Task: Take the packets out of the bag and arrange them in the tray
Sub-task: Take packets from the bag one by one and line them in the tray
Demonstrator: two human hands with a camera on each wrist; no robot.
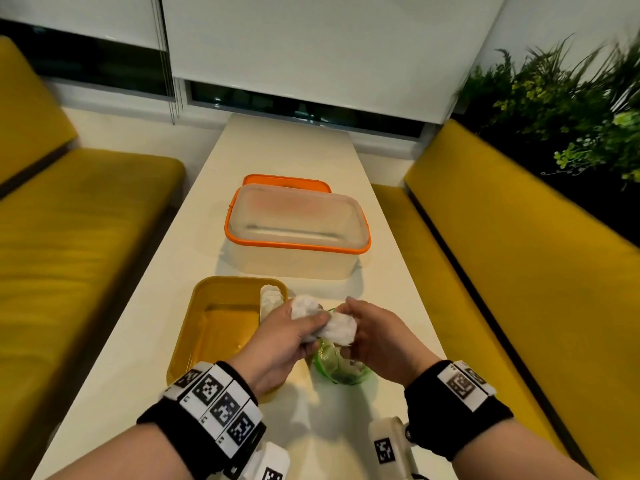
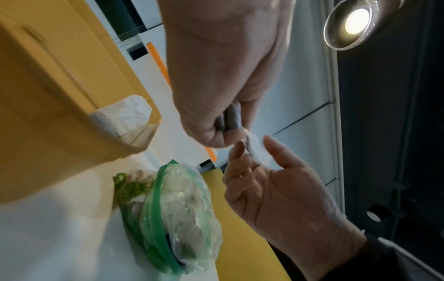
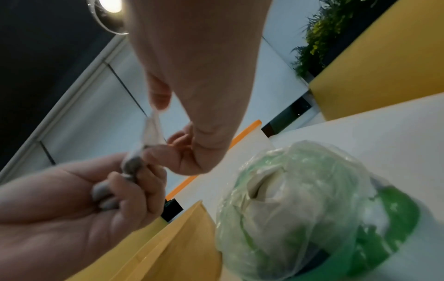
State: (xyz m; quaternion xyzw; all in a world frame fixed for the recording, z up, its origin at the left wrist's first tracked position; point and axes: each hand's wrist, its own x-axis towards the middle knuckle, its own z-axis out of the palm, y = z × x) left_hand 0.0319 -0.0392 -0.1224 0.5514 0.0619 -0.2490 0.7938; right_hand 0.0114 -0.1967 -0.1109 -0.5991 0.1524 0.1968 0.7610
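Observation:
Above the table's near end, both hands hold a crumpled white packet point(image 1: 332, 323) between them. My left hand point(image 1: 287, 330) grips one end with curled fingers; in the right wrist view that hand point(image 3: 72, 199) is closed round the packet point(image 3: 151, 131). My right hand point(image 1: 370, 330) pinches the other end between thumb and fingers. Under the hands sits the clear bag point(image 1: 337, 367) with a green zip edge, still holding white packets point(image 2: 182, 209). The yellow tray point(image 1: 225, 327) lies to the left, with one white packet point(image 1: 271, 299) leaning in its far right corner.
A clear tub with an orange rim point(image 1: 298, 247) stands beyond the tray, its orange lid point(image 1: 287, 180) behind it. Yellow benches run along the left point(image 1: 69, 237) and right point(image 1: 519, 271) of the narrow white table. Plants point(image 1: 571, 98) fill the far right.

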